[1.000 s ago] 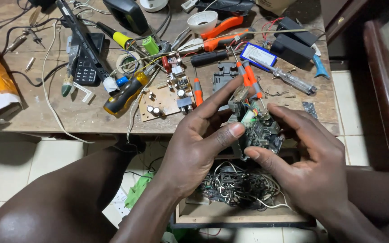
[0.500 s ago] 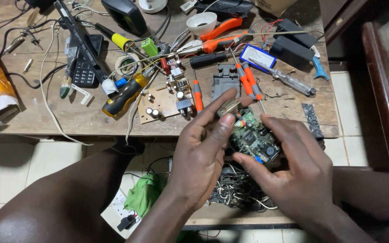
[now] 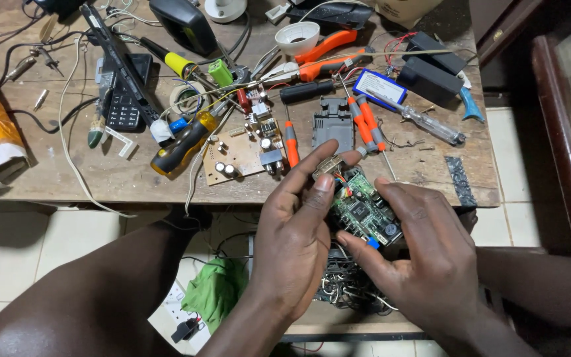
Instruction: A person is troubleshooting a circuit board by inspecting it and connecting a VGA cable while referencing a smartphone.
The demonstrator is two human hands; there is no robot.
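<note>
Resting between both hands, green circuit board (image 3: pixel 363 213), right hand (image 3: pixel 424 264) clamped underneath, left hand (image 3: pixel 295 244) fingertips pinching its top edge.

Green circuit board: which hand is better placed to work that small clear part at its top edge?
Probably the left hand: its fingertips already pinch the small clear part, while the right hand cradles the green circuit board from below and steadies it.

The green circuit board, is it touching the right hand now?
Touching. The head view shows the right hand gripping the green circuit board, thumb under its lower edge and fingers over its right edge.
</note>
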